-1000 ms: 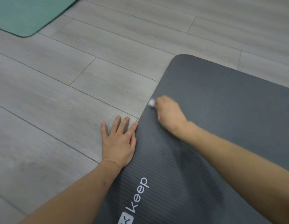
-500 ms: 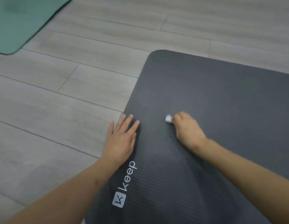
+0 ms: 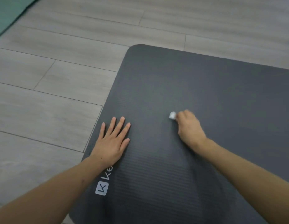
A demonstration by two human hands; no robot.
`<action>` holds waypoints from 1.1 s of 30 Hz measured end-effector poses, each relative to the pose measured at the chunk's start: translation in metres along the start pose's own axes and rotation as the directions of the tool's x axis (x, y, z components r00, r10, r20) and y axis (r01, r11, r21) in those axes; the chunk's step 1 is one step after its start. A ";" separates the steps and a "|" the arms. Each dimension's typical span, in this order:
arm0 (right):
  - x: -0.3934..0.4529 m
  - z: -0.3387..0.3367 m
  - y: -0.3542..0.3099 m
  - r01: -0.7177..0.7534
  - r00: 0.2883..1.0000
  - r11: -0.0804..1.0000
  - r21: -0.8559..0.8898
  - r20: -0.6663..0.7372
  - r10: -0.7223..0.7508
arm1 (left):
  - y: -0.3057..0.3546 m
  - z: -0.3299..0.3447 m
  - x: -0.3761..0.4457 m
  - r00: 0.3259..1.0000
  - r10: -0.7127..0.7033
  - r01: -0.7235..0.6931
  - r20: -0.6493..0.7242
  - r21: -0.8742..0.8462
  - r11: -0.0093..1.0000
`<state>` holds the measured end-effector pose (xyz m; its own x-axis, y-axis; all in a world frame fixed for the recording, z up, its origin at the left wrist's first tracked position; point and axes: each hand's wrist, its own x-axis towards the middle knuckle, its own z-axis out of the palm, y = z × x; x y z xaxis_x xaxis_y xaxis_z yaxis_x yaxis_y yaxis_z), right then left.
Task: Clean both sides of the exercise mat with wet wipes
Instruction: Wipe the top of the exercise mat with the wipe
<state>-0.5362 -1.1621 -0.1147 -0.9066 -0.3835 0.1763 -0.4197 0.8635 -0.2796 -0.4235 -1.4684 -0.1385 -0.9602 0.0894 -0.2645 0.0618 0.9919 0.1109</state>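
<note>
My left hand [image 3: 112, 143] lay flat on the dark grey exercise mat [image 3: 205, 97], fingers straight and a little spread, palm pressing down just inside the mat's left edge. The heel of that hand covered part of the white lettering [image 3: 108, 174] printed along that edge, and the square logo [image 3: 101, 188] sat nearer to me, beside my forearm. My right hand [image 3: 189, 127] was further right on the mat, well apart from the left, with its fingers curled round a small white wad, the wet wipe [image 3: 172, 115]. Only a bit of the wipe stuck out past my knuckles on the far left side, and it seemed to be touching the mat, though the blur there made that hard to be sure of. The mat lay spread on the pale wood-look floor [image 3: 48, 107], ribbed side up, its rounded far left corner in plain sight and its right part running out of view. At the far left, a strip of a green mat [image 3: 7, 12] lay on the floor, well away from the grey one.
</note>
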 end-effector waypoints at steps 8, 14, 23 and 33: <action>-0.025 -0.008 0.004 0.381 0.913 0.923 -0.051 0.178 -0.367 | 0.002 0.019 -0.016 0.993 -0.002 0.005 -0.116 0.028 1.000; -0.021 0.003 -0.013 -0.016 1.000 1.000 -0.001 0.022 0.016 | -0.001 0.019 -0.016 0.992 -0.003 0.008 -0.130 0.038 0.999; -0.014 0.005 -0.015 0.245 0.964 0.969 -0.040 0.116 -0.239 | -0.018 0.016 -0.025 0.988 0.096 -0.101 -0.120 -0.032 0.994; -0.089 0.014 -0.096 0.617 0.698 0.762 0.196 0.311 -0.646 | -0.047 0.032 -0.065 0.966 -0.069 0.054 -0.250 -0.067 0.996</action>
<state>-0.4154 -1.2154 -0.1166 -0.3755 -0.9268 0.0099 -0.8883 0.3567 -0.2893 -0.3549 -1.5185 -0.1568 -0.9997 -0.0049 -0.0235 -0.0086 0.9870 0.1606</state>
